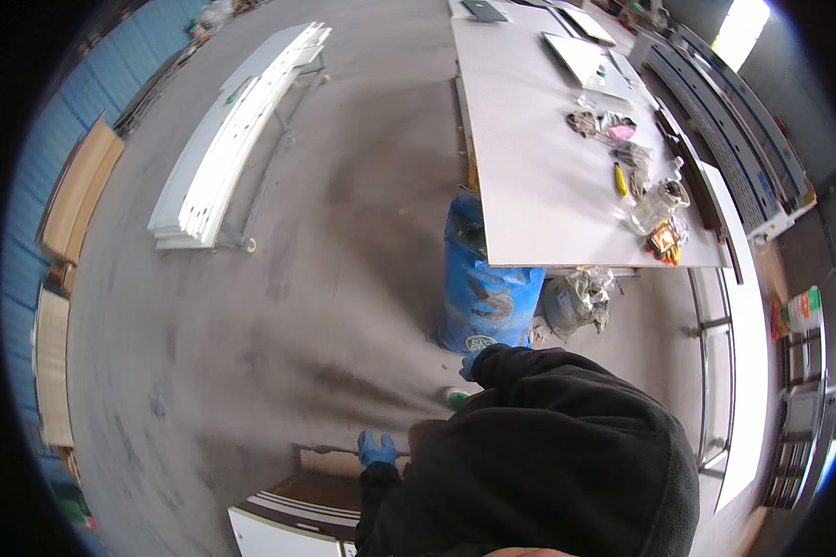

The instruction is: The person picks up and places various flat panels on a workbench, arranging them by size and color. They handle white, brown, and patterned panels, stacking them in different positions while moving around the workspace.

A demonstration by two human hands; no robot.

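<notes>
We are reaching down with both blue-gloved hands: left hand (376,449) curling closed, right hand (472,362) extending forward, its grip hidden.

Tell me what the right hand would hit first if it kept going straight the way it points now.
Probably the blue sack. The right hand, in a blue glove, points up the picture toward the sack's base, just beyond it. Depth is unclear, so it may already be touching.
</notes>
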